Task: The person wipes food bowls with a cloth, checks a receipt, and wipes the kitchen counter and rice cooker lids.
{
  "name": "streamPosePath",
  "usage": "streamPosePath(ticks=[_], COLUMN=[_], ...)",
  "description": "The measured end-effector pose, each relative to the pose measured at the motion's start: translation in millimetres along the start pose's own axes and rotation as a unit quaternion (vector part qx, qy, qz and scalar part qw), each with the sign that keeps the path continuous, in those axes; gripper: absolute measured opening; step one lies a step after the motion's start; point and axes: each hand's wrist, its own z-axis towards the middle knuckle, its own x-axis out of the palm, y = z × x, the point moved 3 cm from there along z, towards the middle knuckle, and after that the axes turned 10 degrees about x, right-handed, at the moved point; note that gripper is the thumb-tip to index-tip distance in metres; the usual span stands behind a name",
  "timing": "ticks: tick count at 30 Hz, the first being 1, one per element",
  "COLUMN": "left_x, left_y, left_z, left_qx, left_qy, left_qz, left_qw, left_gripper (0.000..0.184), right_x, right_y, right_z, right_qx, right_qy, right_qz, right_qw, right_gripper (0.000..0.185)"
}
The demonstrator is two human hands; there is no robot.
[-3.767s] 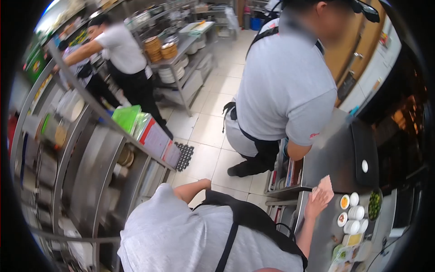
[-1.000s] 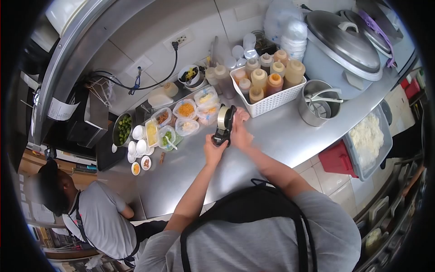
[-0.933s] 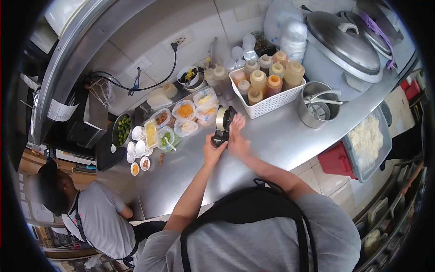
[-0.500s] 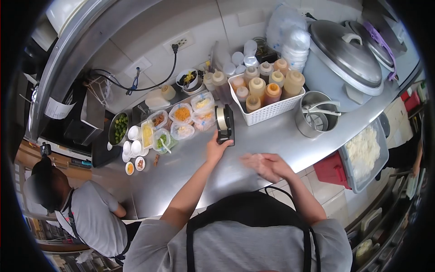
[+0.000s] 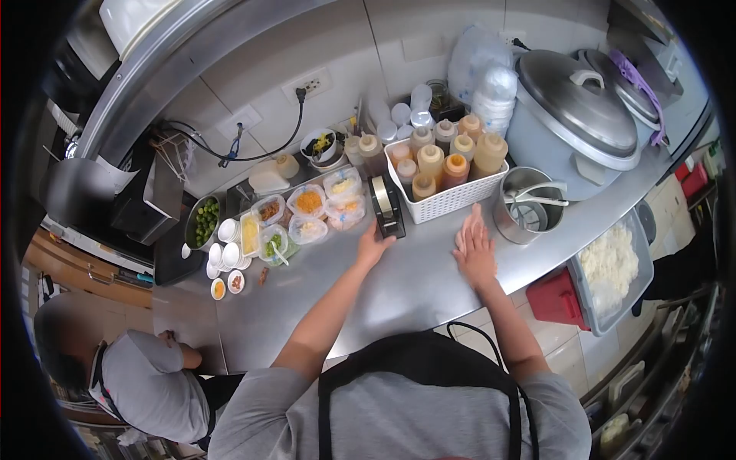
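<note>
My left hand (image 5: 373, 244) grips the base of a black tape dispenser (image 5: 386, 205) that stands on the steel counter (image 5: 322, 299). Under my right hand (image 5: 477, 259) lies a pink cloth (image 5: 471, 224), pressed against the counter with the fingers stretched over it. Just behind the cloth is a white basket (image 5: 456, 201) of sauce bottles, and a steel pot (image 5: 529, 207) with utensils stands to its right. Left of the dispenser sit open bags of toppings (image 5: 308, 202) and a bowl of green fruit (image 5: 205, 221).
Small white cups (image 5: 230, 254) stand at the left. A large lidded cooker (image 5: 575, 115) fills the back right. Beyond the counter's front edge is a bin of white food (image 5: 609, 264) over a red container (image 5: 553, 297). A co-worker (image 5: 149, 376) is at the lower left.
My right hand has moved from the dispenser's side to the right and now lies flat on the cloth. My left hand stays on the dispenser. The co-worker's head and arm have shifted.
</note>
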Motion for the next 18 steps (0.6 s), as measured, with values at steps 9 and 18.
streamPosePath(ticks=[9, 18], left_x=[-45, -55], left_y=[35, 33], left_z=[-74, -83], left_qx=[-0.067, -0.095], left_qy=[-0.052, -0.072], left_qz=[-0.1, -0.145], left_qw=[0.991, 0.982], left_gripper=[0.043, 0.034], right_x=[-9, 17], right_y=[121, 87], right_z=[-83, -49], right_qx=[-0.417, -0.279], right_qy=[0.07, -0.026], right_qz=[0.155, 0.151], right_qw=[0.893, 0.948], right_gripper=[0.059, 0.044])
